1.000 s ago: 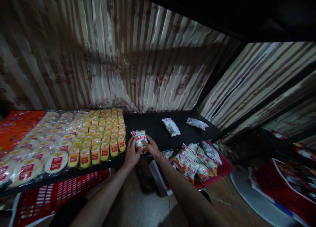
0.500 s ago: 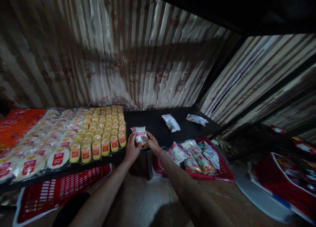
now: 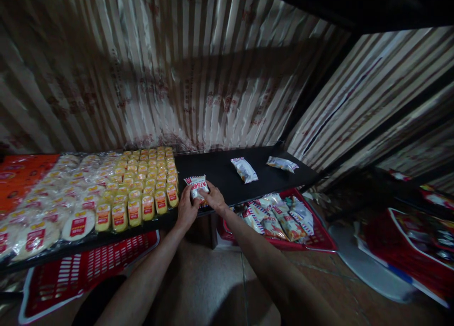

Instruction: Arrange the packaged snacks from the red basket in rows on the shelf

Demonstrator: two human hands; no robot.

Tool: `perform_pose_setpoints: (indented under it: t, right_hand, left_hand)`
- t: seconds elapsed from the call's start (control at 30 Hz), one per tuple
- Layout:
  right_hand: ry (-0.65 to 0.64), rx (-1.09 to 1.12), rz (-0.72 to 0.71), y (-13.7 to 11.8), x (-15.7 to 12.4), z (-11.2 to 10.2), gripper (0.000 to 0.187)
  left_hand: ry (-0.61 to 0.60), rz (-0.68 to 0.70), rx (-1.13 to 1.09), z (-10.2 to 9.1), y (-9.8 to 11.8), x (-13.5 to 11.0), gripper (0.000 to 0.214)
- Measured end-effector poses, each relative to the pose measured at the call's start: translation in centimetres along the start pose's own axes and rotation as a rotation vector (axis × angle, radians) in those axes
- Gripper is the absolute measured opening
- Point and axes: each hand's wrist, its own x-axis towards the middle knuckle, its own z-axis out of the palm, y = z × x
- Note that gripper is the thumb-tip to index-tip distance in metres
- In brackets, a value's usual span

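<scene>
No txt legible on pkt (image 3: 199, 186) or lbls (image 3: 134, 209).

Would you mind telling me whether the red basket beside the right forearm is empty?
Not empty: several printed packets lie inside the red basket, whose wall shows at their right.

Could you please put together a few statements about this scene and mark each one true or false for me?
1. The left hand and the right hand are both on one snack packet. True.
2. Three loose packets lie on the black shelf to the right of the hands. False: there are two, a nearer one and a farther one.
3. The yellow packs stand in rows to the left of the hands. True.
4. The red basket below the shelf's right part holds yellow packs. False: it holds mostly white printed packets.
5. Round white packs lie between the orange package and the yellow packs. True.
</scene>
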Motion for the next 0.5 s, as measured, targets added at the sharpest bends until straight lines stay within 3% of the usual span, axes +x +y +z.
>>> perform_pose_setpoints:
  t: [0.17,0.5]
  right_hand:
    - [-0.014,-0.035,-0.085,0.4,-0.4,0.3,0.049]
    - [-0.084,-0.12,-0.049,0.0,-0.6,0.0,0.061]
  left_hand:
    - [0.014,0.011,0.083,0.0,0.4,-0.1,0.052]
    - [-0.002,-0.097,0.213,-0.3,2.4,-0.2,0.057]
